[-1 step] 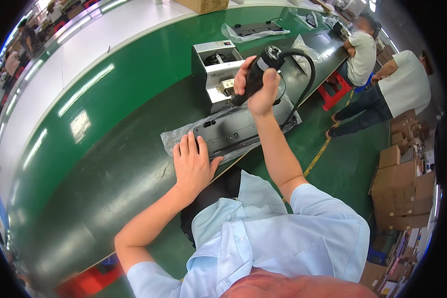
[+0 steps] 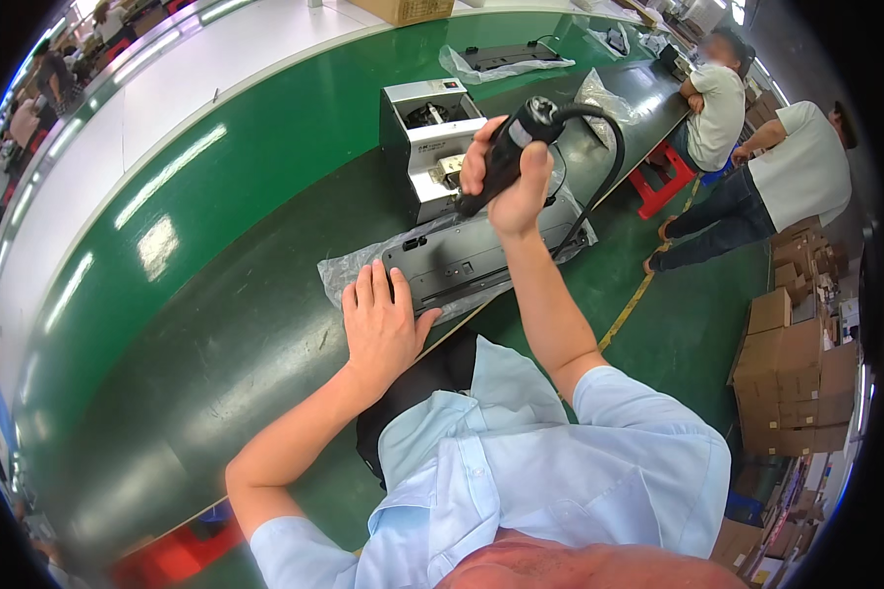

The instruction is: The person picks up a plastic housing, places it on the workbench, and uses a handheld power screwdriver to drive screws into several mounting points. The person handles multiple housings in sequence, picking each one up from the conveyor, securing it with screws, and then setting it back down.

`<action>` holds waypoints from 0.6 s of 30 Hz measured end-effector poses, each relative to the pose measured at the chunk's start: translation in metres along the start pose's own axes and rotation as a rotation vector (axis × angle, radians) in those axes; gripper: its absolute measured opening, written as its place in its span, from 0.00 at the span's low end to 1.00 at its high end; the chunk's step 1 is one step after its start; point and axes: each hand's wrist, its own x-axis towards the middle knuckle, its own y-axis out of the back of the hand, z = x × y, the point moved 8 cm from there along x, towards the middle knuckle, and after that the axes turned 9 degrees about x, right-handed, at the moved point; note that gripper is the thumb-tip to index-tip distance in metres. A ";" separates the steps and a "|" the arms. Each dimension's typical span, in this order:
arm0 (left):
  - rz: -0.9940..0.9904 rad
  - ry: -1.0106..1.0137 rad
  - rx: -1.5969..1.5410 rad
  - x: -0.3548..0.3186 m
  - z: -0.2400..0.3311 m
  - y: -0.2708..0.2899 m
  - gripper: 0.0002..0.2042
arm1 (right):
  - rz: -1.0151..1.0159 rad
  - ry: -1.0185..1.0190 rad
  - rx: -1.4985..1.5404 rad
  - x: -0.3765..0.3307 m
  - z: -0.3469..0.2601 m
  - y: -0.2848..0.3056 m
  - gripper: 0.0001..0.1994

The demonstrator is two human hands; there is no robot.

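Green conveyor bench (image 2: 216, 196): your left hand (image 2: 381, 324), fingers flat and released, steadies the dark metal unit (image 2: 471, 257) on plastic wrap while your right hand (image 2: 509, 177) grips the electric screwdriver (image 2: 506, 152) above it; the bit likely needs seating squarely.

This is a factory assembly floor. A long dark workbench (image 2: 216, 373) runs beside a glossy green painted floor (image 2: 295, 128). Along the workbench sit a grey metal machine (image 2: 427, 147) and bagged parts (image 2: 501, 61); at its far end two seated workers (image 2: 756, 147) perch on red stools (image 2: 663, 188). Beyond them, to the right of the workbench, cardboard cartons (image 2: 796, 373) are stacked.
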 end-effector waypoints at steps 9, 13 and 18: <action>-0.005 -0.009 0.012 0.000 0.000 -0.005 0.37 | -0.074 -0.114 0.195 -0.028 0.050 -0.067 0.38; -0.012 -0.006 0.015 0.001 0.000 -0.003 0.37 | -0.053 -0.182 0.146 -0.030 0.072 -0.069 0.40; 0.012 -0.007 0.012 0.001 -0.001 -0.003 0.37 | -0.098 -0.216 0.240 -0.034 0.079 -0.078 0.34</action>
